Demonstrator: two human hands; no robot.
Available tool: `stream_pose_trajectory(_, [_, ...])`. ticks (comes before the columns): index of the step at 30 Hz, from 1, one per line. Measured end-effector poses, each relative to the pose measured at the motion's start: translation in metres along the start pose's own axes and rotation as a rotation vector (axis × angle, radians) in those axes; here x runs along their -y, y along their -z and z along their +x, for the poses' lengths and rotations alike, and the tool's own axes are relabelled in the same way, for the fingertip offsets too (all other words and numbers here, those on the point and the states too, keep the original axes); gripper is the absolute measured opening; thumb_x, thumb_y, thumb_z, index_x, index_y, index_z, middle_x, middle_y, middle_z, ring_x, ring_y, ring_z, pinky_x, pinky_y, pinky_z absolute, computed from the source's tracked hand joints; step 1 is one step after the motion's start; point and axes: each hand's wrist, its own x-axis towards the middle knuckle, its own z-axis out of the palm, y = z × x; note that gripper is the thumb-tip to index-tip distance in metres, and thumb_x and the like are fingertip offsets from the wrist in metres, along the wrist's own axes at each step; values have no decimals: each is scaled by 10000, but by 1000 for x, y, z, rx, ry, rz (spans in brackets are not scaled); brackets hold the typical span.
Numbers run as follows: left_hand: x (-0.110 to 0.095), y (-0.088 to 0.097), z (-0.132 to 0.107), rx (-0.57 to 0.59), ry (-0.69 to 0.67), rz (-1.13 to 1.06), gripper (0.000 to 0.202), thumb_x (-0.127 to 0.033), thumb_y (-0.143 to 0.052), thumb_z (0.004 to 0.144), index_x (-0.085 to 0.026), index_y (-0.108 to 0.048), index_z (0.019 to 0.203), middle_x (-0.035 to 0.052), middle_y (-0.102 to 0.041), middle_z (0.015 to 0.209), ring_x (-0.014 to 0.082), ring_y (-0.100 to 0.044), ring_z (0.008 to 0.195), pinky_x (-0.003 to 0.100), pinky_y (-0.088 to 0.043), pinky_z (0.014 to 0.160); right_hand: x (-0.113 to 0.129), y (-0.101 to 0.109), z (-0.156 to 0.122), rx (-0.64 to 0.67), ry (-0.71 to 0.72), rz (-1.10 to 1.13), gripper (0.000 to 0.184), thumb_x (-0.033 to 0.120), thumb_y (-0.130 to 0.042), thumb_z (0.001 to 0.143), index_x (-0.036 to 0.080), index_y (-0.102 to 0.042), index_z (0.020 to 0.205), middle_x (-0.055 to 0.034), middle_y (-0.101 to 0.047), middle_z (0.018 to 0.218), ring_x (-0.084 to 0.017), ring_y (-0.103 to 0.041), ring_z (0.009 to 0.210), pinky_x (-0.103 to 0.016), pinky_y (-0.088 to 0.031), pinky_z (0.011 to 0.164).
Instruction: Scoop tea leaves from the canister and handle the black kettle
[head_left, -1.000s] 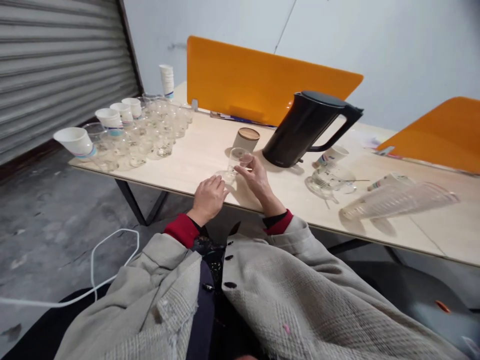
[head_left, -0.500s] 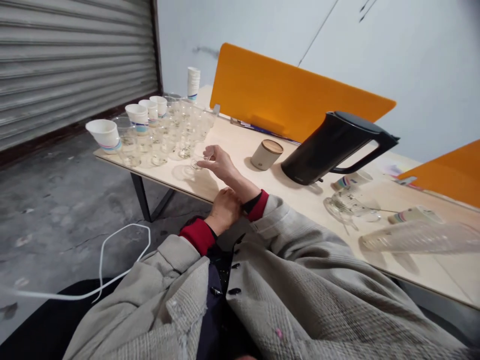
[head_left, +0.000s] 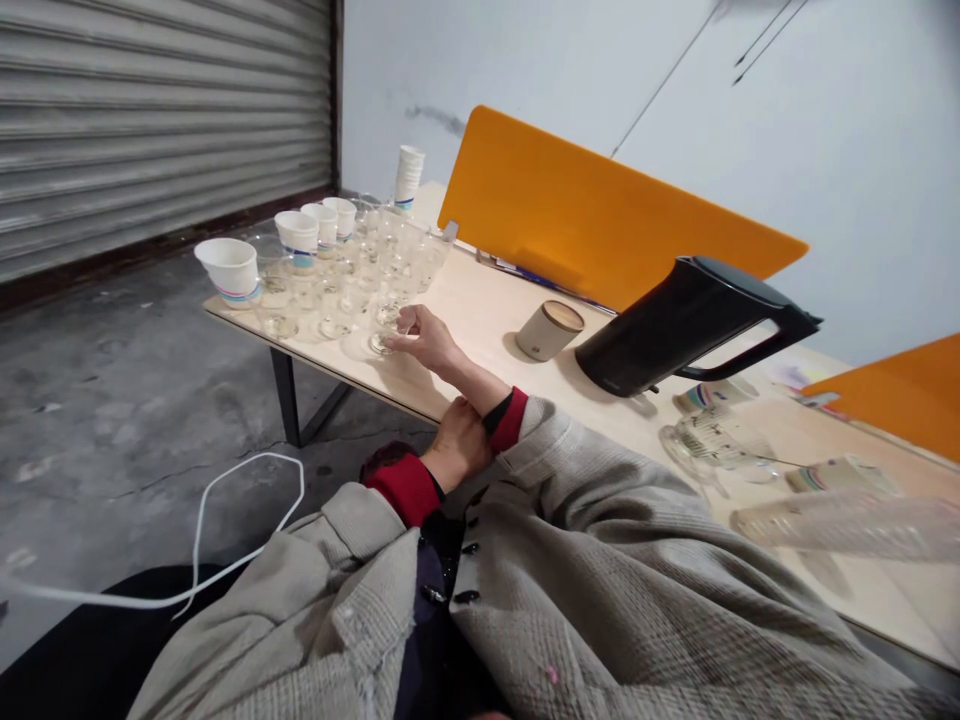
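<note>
My right hand (head_left: pixel 429 340) reaches over the table toward the left and has its fingers closed on a clear plastic cup (head_left: pixel 380 343). The cup stands at or just above the table top, beside a group of other clear cups (head_left: pixel 334 318) with dark bits at their bottoms. My left hand (head_left: pixel 460 440) is at the table's front edge, under and against my right wrist. Its fingers look curled closed, and whatever they might hold is hidden.
Several white paper cups (head_left: pixel 229 270) stand at the left, with a paper cup stack (head_left: pixel 409 175) behind. A lidded canister (head_left: pixel 547 332) and a black kettle (head_left: pixel 675 325) are mid-table before an orange divider (head_left: pixel 600 200). A glass pitcher (head_left: pixel 716 437) and a clear cup stack (head_left: pixel 847 520) lie right.
My right hand has moved left with the clear cup, closer to the other clear cups. My left hand stays by my right wrist. The whole view has shifted slightly.
</note>
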Motion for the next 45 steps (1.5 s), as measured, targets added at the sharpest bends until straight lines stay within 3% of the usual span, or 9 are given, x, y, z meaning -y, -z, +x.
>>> stream_pose_trajectory(7, [-1,3,-1,-2,-8,-45,445,-270,-559,1060,-271,-761,1456,118,-702,1582,325,-628,1534,514,-500,1276,1,-4,0,27,22,21,673,556,-999,633,256,-576,1063,12,-651,1029,-185,-658,939,-376,-573,937])
stream_pose_trajectory(18, [-4,10,-3,74,-8,-13,672,-177,-626,936,-276,-638,1601,142,-738,1532,369,-645,1502,571,-481,1271,1,-9,4,47,-11,17,750,527,-1016,635,240,-595,1186,-30,-705,1112,-215,-706,1004,-408,-587,999])
stream_pose_trajectory(27, [1,1,-5,33,-30,50,705,-170,-627,943,-206,-587,1646,169,-719,1551,381,-664,1464,566,-498,1265,-4,-14,10,59,-3,-16,728,500,-1009,664,242,-630,1229,-7,-723,1087,-214,-721,1003,-390,-591,983])
stream_pose_trajectory(34, [2,1,-4,19,-26,59,595,-155,-623,967,-225,-677,1555,154,-747,1516,358,-686,1439,537,-527,1236,6,-12,5,82,-9,-95,697,421,-989,712,194,-649,1277,-44,-724,1096,-240,-736,1055,-406,-602,1019])
stream_pose_trajectory(39, [-1,8,1,94,29,82,417,-179,-621,1006,-158,-789,1387,177,-813,1377,355,-732,1362,503,-580,1140,19,14,-16,67,-20,-72,716,354,-966,773,173,-640,1385,-174,-722,1393,-291,-730,1264,-465,-601,1126])
stream_pose_trajectory(43, [-5,16,0,94,66,163,335,-163,-529,1069,-110,-859,1084,185,-863,1077,314,-789,1188,445,-575,1071,26,56,-62,-44,28,-67,617,454,-890,874,248,-666,1411,-161,-697,1509,-318,-694,1379,-510,-618,1152])
stream_pose_trajectory(45, [-6,18,-1,75,59,173,402,-169,-445,1107,-77,-825,1203,223,-840,1184,342,-744,1298,478,-554,1096,27,80,-99,-123,41,-54,606,524,-857,891,263,-671,1406,-152,-705,1515,-319,-692,1390,-506,-637,1134])
